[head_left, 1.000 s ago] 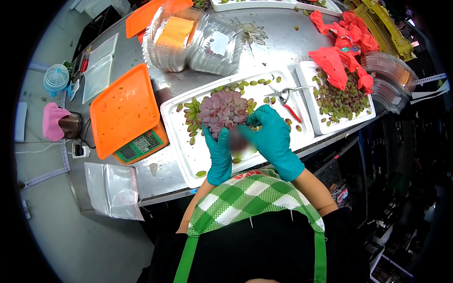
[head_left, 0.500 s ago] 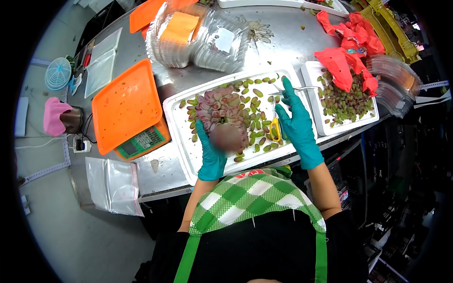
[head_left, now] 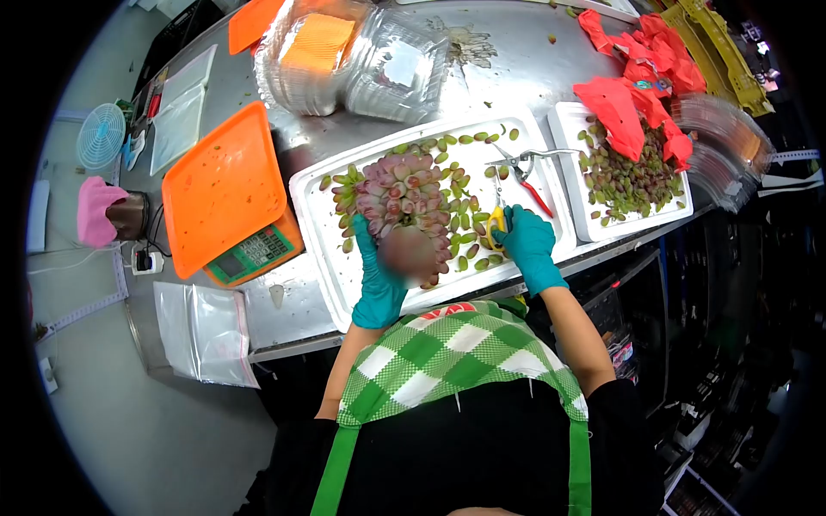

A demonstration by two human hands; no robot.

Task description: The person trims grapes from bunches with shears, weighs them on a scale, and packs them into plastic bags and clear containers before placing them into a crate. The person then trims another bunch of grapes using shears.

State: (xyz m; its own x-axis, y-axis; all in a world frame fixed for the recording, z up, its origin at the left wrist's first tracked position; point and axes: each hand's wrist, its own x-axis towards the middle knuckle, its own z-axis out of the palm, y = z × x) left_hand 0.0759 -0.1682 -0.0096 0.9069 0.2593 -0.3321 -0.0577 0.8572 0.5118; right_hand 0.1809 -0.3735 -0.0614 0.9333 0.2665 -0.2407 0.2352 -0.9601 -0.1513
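Note:
A purple-green succulent cluster [head_left: 400, 189] stands in the white tray [head_left: 538, 142], a blurred round patch hiding its near side. My gloved left hand [head_left: 376, 275] grips it from the left, with part of the fingers hidden. Toward the tray's right side, my gloved right hand [head_left: 527, 245] is closed around the yellow handle of small scissors [head_left: 496, 222], whose blades point away from me. Pruning shears with a red handle [head_left: 538, 198] lie just beyond that hand, their jaws apart. Loose succulent leaves [head_left: 465, 206] are scattered between the plant and the scissors.
Left of the tray is a scale with an orange pan [head_left: 225, 189]. Clear plastic boxes [head_left: 400, 73] are stacked behind. On the right, a smaller white tray [head_left: 568, 133] holds many leaves beneath red crumpled material [head_left: 615, 112]. Plastic bags [head_left: 205, 331] hang over the front edge.
My right hand has come down and toward me from above the shears, closing on the yellow scissors. The red-handled shears are now uncovered. My left hand stays at the succulent.

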